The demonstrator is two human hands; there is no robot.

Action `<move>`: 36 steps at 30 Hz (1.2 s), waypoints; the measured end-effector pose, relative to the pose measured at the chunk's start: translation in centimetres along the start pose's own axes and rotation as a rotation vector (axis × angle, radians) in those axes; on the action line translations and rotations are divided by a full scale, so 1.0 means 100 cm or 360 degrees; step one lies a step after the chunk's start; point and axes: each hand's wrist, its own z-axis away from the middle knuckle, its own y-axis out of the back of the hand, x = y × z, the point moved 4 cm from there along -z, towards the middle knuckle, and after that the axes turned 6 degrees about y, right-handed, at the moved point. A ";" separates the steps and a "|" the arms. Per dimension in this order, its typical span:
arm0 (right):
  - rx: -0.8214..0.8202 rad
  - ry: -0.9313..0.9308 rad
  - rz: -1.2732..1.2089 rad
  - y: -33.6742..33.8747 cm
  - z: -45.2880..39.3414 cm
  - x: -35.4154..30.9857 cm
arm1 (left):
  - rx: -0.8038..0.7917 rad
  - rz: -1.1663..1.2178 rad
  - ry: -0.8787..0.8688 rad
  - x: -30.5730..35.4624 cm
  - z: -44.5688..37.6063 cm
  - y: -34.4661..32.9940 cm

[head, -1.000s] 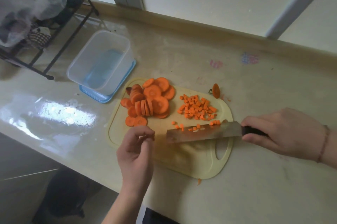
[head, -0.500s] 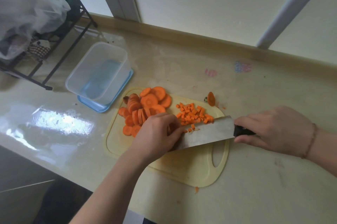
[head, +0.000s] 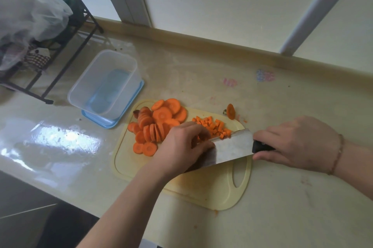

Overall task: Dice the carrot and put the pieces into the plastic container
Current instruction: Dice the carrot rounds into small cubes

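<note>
Carrot slices (head: 159,124) fill my board's left; my right hand (head: 298,144) clamps the knife (head: 232,146), left hand (head: 181,144) curls over dice (head: 214,126); no readable writing.

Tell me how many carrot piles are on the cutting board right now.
2. The round slices lie on the cutting board's left part, nearest the plastic container. The diced pieces lie behind the knife; the left hand may hide more.

Open counter (head: 201,70) lies behind the cutting board (head: 201,191). Carrot slices (head: 159,124) sit between the hands and the container (head: 105,82). A wire rack (head: 60,49) crowds the container's far left.
</note>
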 end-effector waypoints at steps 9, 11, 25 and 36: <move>-0.0005 0.0066 -0.0017 0.006 0.000 0.000 | 0.0162 -0.0191 -0.0045 -0.004 -0.012 -0.004; 0.0004 0.0051 -0.0010 0.007 -0.002 0.002 | 0.0187 -0.0132 -0.0048 0.002 -0.014 -0.003; -0.0036 0.0120 -0.0067 0.004 0.005 -0.003 | 0.0303 -0.0495 -0.0298 0.004 -0.030 0.016; 0.0111 -0.0196 -0.0288 0.001 0.034 -0.034 | -0.0124 -0.0788 0.0179 -0.036 -0.056 0.069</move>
